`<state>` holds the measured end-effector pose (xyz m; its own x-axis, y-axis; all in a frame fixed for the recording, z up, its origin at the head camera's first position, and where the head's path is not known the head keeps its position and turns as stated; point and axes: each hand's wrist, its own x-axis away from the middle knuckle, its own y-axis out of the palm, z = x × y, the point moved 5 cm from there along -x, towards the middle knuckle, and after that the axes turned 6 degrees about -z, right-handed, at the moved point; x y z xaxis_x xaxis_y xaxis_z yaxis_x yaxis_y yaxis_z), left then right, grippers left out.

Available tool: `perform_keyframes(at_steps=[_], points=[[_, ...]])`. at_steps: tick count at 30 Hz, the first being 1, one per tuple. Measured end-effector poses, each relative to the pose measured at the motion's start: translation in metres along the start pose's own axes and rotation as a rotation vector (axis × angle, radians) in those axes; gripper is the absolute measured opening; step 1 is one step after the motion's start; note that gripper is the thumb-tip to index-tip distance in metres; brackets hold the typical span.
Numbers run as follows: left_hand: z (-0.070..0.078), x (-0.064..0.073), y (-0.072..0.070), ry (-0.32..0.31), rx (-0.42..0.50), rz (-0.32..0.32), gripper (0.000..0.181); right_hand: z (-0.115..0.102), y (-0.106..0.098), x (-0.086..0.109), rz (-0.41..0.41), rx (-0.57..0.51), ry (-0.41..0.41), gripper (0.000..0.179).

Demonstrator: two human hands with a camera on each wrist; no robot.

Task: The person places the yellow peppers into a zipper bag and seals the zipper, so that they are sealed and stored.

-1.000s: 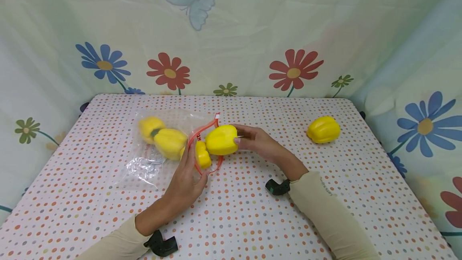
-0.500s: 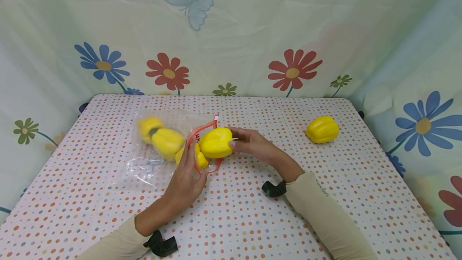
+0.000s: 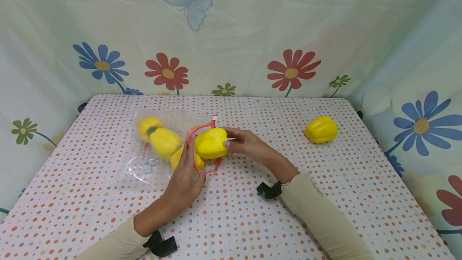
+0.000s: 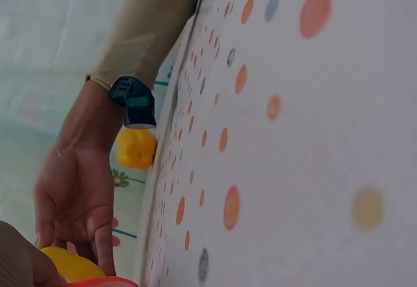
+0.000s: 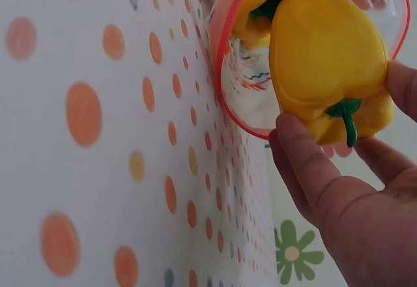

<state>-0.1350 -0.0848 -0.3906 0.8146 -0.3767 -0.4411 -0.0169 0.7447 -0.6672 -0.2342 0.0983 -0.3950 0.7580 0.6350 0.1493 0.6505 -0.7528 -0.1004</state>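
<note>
My right hand [image 3: 252, 147] holds a yellow bell pepper [image 5: 329, 52] by its stem end, fingers spread round it. The green stem faces the palm in the right wrist view. The pepper is at the mouth of a clear plastic zip bag [image 3: 135, 171] with a red rim, its front end inside the opening. My left hand [image 3: 182, 185] grips the bag by its near rim, fingers along the outside. Inside the bag lie several yellow peppers [image 3: 165, 143], one partly hidden behind the left fingers. In the left wrist view, the held pepper [image 4: 70, 266] is largely cut off.
Another yellow bell pepper [image 3: 321, 129] lies at the back right of the dotted tablecloth [image 3: 245, 220]. A flowered curtain [image 3: 238, 31] hangs behind and beside the table. Each wrist wears a dark camera mount [image 3: 270, 190].
My right hand has moved left and carried the pepper into the bag's mouth. The pepper just inside the mouth has shifted left, deeper into the bag. The left hand barely moved.
</note>
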Motion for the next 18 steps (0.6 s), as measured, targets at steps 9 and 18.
perform_keyframes(at_steps=[9,18], points=[[0.002,0.000,0.000,0.048,-0.002,0.016,0.103,-0.002,0.008,-0.004,0.059,-0.030,0.001,0.060],[0.002,-0.001,0.000,0.069,-0.015,0.016,0.104,-0.001,0.015,-0.007,0.145,-0.006,0.016,0.059]])
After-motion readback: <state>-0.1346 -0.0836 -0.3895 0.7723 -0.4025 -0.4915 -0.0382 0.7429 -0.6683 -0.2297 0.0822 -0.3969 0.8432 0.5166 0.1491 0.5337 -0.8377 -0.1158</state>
